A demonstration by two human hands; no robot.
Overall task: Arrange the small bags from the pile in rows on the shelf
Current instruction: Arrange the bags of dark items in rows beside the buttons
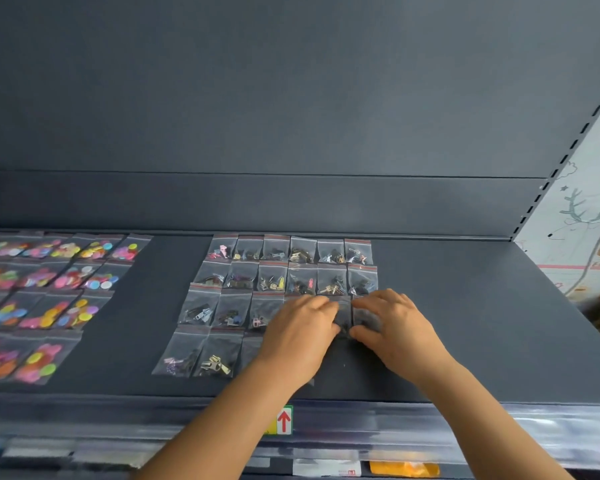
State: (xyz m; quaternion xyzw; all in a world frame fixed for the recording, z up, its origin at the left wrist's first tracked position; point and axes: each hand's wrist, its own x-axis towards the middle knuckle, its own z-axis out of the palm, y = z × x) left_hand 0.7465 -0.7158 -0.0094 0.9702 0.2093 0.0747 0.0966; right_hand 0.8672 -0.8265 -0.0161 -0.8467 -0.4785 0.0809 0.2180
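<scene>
Your left hand [300, 329] and right hand [394, 323] meet over the dark grey shelf [465, 323], both on the same spot in the grid of small clear bags [278, 271] w/ red zip strips. Take that grid as the landmark.

The grid holds zipper pulls & similar metal bits. Its 2 back rows show 6 bags each, edge to edge, nearest the shelf's back wall [291, 98]. In row 3 you can count 3 bags left of your hands; the rest sits under or between your fingers. Row 4, the front one, shows 2 bags clear of your left wrist and part of a 3rd under it.

Left grip: fingers bent down onto a blurred bag [343, 315] at the right end of row 3, thumb side touching it. Right grip: fingers curled on the bag just beside it [362, 317], at the grid's right edge. Motion blur; can't tell if either hand truly pinches or only presses.

Left of the grid, well apart across bare shelf, lie rows of bags w/ coloured discs [66, 289], pink, yellow, blue.

In front of the grid, on the shelf's front edge strip, a sticker w/ red up arrow [283, 420]. Right of the grid, past the shelf end, a pale patterned wall [575, 230].
</scene>
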